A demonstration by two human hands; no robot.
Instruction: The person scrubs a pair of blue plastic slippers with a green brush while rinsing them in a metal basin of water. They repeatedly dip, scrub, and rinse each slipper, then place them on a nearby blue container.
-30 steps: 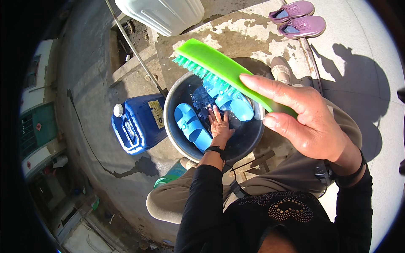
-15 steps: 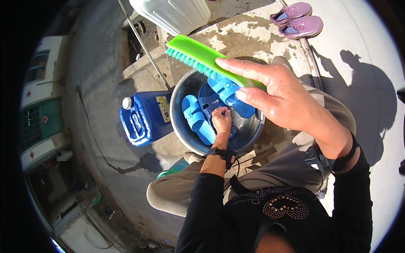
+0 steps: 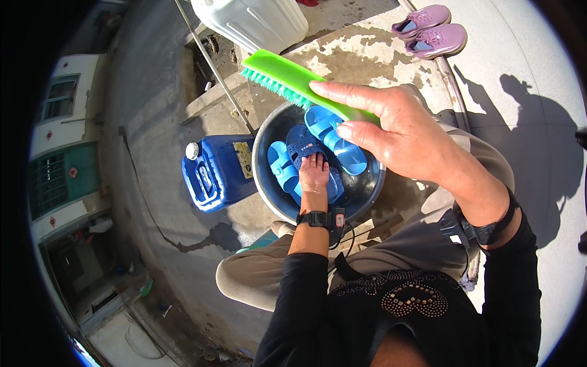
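Observation:
A bright green scrubbing brush (image 3: 278, 68) with teal bristles is gripped by its handle in my right hand (image 3: 403, 131), held up above the basin. My left hand (image 3: 314, 176) is down inside the metal basin (image 3: 263, 191), palm turned up and fingers stretched out against a dark blue slipper (image 3: 301, 140). The fingertips reach the opening under its perforated strap. A lighter blue slipper (image 3: 281, 164) lies to the left of it. Another lighter blue slipper (image 3: 350, 158) leans on the right, partly behind my right hand and the brush.
Left of the basin stands a blue jerrycan (image 3: 221, 168) with a white cap. Beyond are a large white plastic container (image 3: 257, 21) and a slanting pole (image 3: 214, 70). Pink shoes (image 3: 437, 40) sit at the far right. My bent knees flank the basin's near side.
My left hand has turned from curled fingers to an upturned palm with fingers extended at the dark blue slipper. My right hand and the brush have barely moved.

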